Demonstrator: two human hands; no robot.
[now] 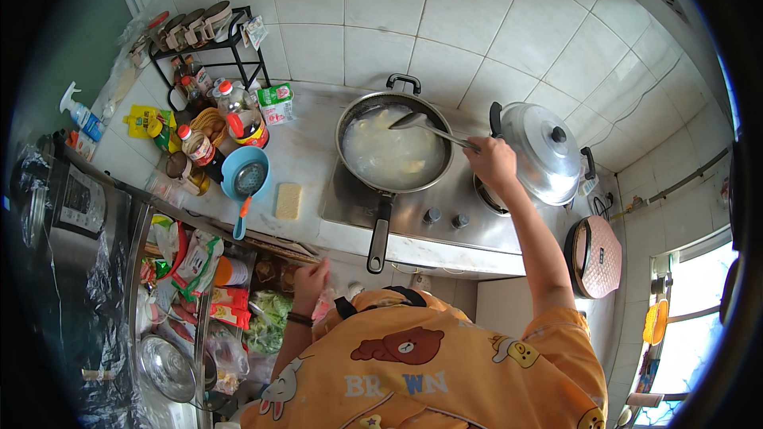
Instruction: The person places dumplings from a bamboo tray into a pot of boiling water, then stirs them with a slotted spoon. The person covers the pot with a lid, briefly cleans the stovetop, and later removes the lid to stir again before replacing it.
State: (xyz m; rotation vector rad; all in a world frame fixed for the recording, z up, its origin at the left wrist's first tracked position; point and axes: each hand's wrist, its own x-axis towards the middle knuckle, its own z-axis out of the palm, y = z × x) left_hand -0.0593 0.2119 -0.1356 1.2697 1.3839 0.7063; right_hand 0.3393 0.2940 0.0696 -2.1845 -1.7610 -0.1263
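My right hand (493,162) is closed around the handle of a metal spatula or ladle (411,121), whose head rests over the cloudy liquid in a dark frying pan (447,174). Pale, yellowish pieces (411,165) lie in the steaming liquid. The pan stands on the left side of a steel gas hob (405,219), its long handle pointing toward my body. My left hand (312,281) hangs low in front of the counter, near my body, fingers curled, with nothing visible in it. Whether its fingers are fully closed is unclear.
A lidded aluminium pot (539,152) stands right of the pan. Left on the counter are a yellow sponge (288,201), a blue dipper (266,182) holding a strainer, sauce bottles (202,148) and a black rack (235,42). A pink appliance (599,257) stands far right. Shelves with groceries (268,316) are lower left.
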